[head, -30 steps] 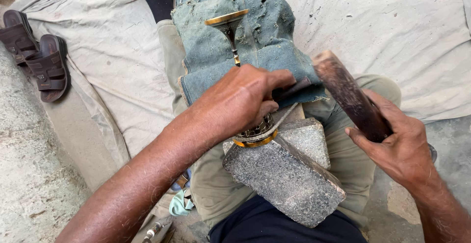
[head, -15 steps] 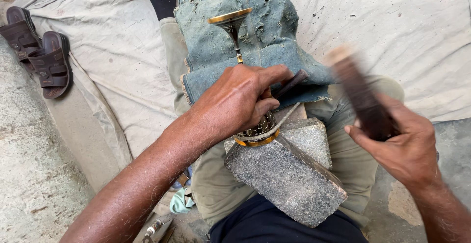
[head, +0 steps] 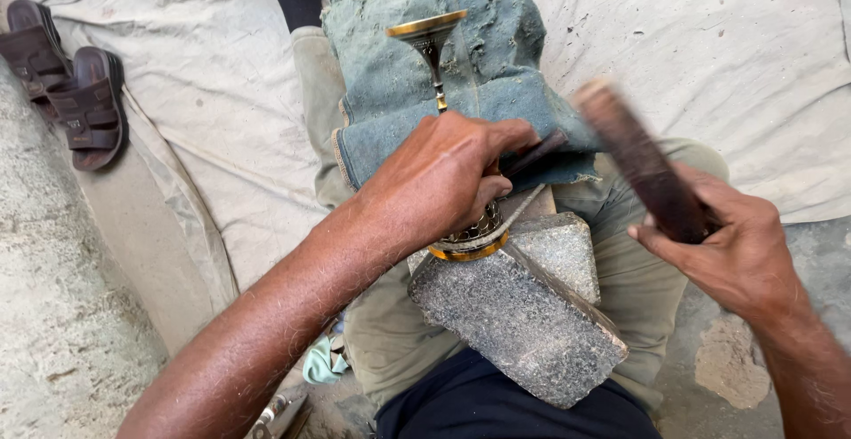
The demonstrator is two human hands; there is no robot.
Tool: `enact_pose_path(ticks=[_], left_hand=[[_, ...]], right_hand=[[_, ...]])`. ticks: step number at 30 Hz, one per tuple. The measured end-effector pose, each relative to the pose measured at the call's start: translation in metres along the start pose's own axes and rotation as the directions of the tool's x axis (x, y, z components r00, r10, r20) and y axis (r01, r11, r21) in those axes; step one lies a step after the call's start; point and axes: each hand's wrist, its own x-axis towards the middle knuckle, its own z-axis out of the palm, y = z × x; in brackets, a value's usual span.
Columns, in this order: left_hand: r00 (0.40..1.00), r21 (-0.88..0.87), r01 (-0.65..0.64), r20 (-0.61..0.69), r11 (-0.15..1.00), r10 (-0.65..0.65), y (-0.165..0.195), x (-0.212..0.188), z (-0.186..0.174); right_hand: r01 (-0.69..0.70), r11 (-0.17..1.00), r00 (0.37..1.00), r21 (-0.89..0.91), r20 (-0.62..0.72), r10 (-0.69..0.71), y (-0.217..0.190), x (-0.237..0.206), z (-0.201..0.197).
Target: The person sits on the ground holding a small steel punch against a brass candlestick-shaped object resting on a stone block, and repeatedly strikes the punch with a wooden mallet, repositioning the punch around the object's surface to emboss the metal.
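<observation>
My left hand grips a thin dark chisel and presses down on a brass goblet-like piece that lies on its side over a grey stone block on my lap. The piece's flat gold foot points away from me; its perforated bowl with a gold rim rests on the block under my palm. My right hand holds a dark wooden mallet stick, raised and blurred, to the right of the chisel.
A worn blue denim cloth covers my outstretched leg under the brass piece. A pale canvas sheet is spread on the ground. A pair of brown sandals lies at the upper left. A rough concrete edge runs along the left.
The mallet stick in my right hand has swung up and slightly left toward the chisel and is blurred. My left hand and the brass piece stay in place.
</observation>
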Motion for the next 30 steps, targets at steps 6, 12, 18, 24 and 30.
enact_pose_path(ticks=[6,12,18,24,30], left_hand=[[0.997,-0.035,0.080,0.008,0.996,-0.080,0.001,-0.006,-0.004],[0.996,-0.089,0.028,-0.083,0.996,-0.035,0.000,-0.011,-0.002],[0.978,-0.110,0.011,-0.204,0.994,-0.033,-0.002,-0.028,0.007],[0.955,-0.141,0.029,-0.290,0.990,-0.069,-0.003,-0.035,0.014],[0.954,-0.173,0.051,-0.284,0.984,-0.099,-0.006,-0.035,0.017]], right_hand=[[0.123,0.987,0.992,-0.101,-0.031,-0.126,0.003,0.001,-0.004],[0.297,0.950,0.953,-0.098,-0.028,-0.301,-0.013,0.006,-0.014],[0.203,0.964,0.979,-0.174,0.036,-0.200,-0.028,0.016,-0.024],[0.310,0.861,0.949,-0.402,0.082,-0.304,-0.044,0.026,-0.035],[0.133,0.912,0.989,-0.388,-0.004,-0.146,-0.065,0.018,-0.031]])
